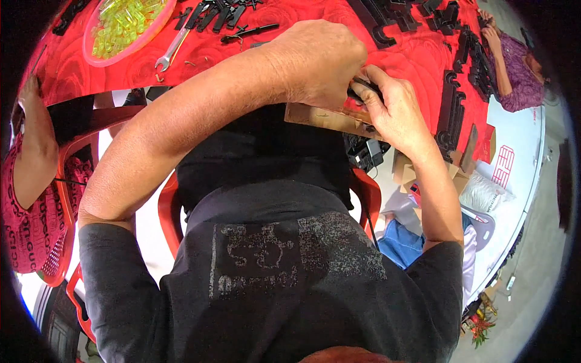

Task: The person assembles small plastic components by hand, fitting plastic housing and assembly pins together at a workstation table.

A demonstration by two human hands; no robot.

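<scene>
My right hand (pixel 396 112) is closed, with thumb and fingers pinching a small black plastic part (pixel 369 88) at the near edge of the table. Right beside it, my left hand (pixel 321 63) is curled into a fist, knuckles up. Its fingertips are turned away and hidden, so what they grip cannot be made out. Under the hands, a brown board or strip (pixel 327 118) lies along the table edge. Just beyond my left wrist is a slim black rod-like piece (pixel 251 32).
A red rose-patterned cloth (pixel 417 66) covers the table. A pink basin (pixel 91 55) of clear yellow pieces and a wrench (pixel 172 51) lie left. Long black parts (pixel 451 112) lie right. People sit on both sides, one with a bare arm (pixel 36 160), one in a purple top (pixel 521 75).
</scene>
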